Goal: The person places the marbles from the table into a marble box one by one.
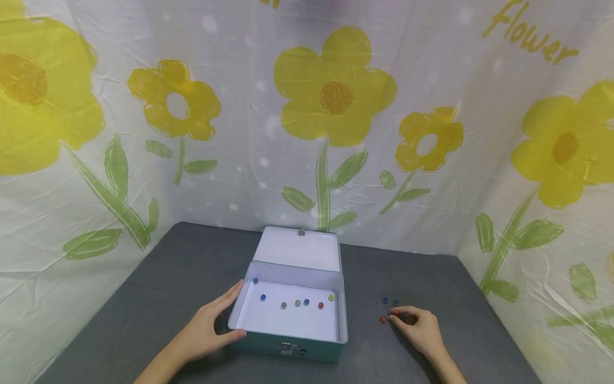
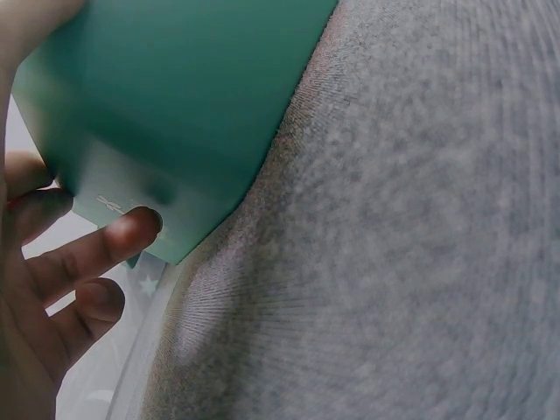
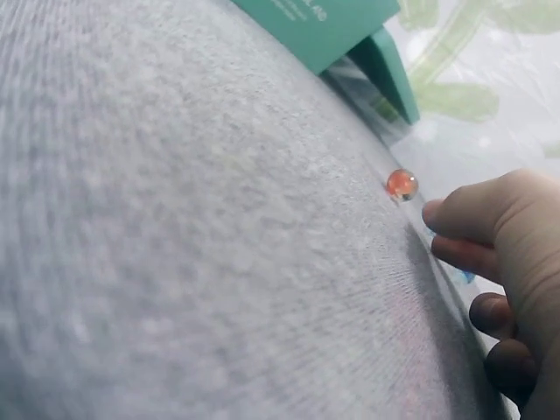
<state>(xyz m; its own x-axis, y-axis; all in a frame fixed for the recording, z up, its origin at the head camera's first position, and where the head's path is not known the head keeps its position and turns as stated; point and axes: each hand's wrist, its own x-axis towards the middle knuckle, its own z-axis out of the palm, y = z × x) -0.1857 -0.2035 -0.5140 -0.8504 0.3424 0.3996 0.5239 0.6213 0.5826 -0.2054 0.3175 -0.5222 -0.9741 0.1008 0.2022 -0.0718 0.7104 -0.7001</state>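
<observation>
A green tin box (image 1: 288,344) with a white inside stands with its lid (image 1: 299,248) folded back. My left hand (image 1: 203,330) rests against its left side, thumb along the front corner and fingers spread toward the rear; in the left wrist view some fingertips stand apart from the green wall. Right of the box, my right hand (image 1: 422,330) is low at the table, its thumb and index fingertips close together. I cannot tell whether a marble is between them. Just left of these fingertips lies an orange marble (image 1: 383,319). Two blue marbles (image 1: 385,300) lie just beyond.
Inside the box, several small marbles lie scattered on the white floor, among them a red one (image 1: 321,305), a yellow-green one (image 1: 331,297) and a blue one (image 1: 263,297). The dark grey tabletop (image 1: 158,272) meets a curtain (image 1: 249,160) printed with yellow flowers.
</observation>
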